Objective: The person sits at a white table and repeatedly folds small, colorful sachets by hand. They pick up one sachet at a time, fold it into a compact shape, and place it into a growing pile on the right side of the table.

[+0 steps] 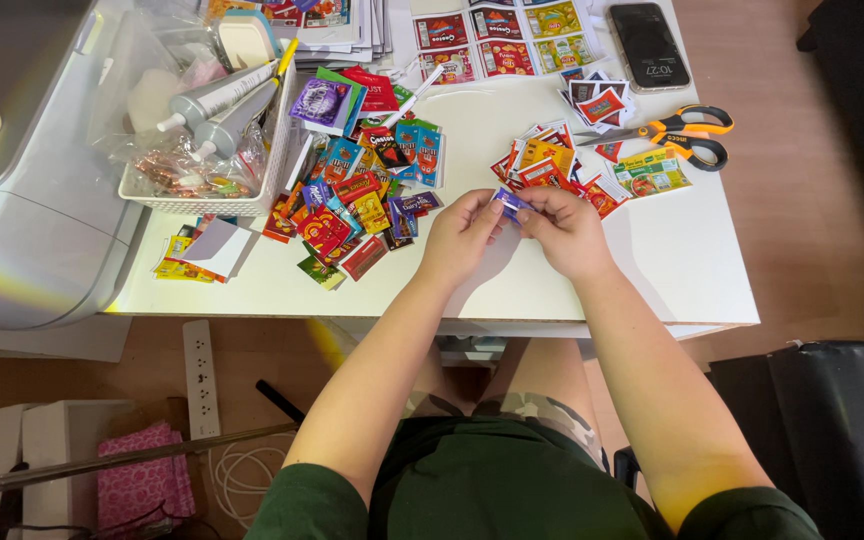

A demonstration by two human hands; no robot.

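Observation:
My left hand (462,235) and my right hand (569,230) meet over the white table (692,270). Together they pinch a tiny purple paper packet (508,203) between fingertips. To the left of my hands lies a heap of several finished miniature snack packets (362,200) in many colours. Just beyond my right hand is a pile of small cut-out paper wrappers (552,165), mostly red and orange.
Orange-handled scissors (687,135) lie at the right, a dark phone (649,45) beyond them. Printed sheets of wrappers (502,40) sit at the far edge. A white basket (202,150) holds glue tubes and bags. A grey machine (22,180) stands at left.

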